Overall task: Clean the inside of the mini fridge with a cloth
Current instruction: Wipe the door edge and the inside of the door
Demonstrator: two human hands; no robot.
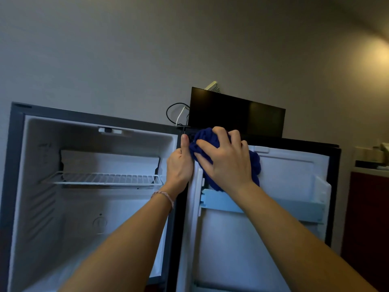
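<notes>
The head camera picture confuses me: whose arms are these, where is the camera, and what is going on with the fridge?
There is no robot here. A person wears the camera on the head, so you see their own arms reaching forward. The mini fridge stands open, with a wire shelf inside and nothing on it. The open door swings to the right. The right hand presses a dark blue cloth against the door's upper inner corner. The left hand grips the door's hinge-side edge, thumb up. A dark screen stands behind.
</notes>
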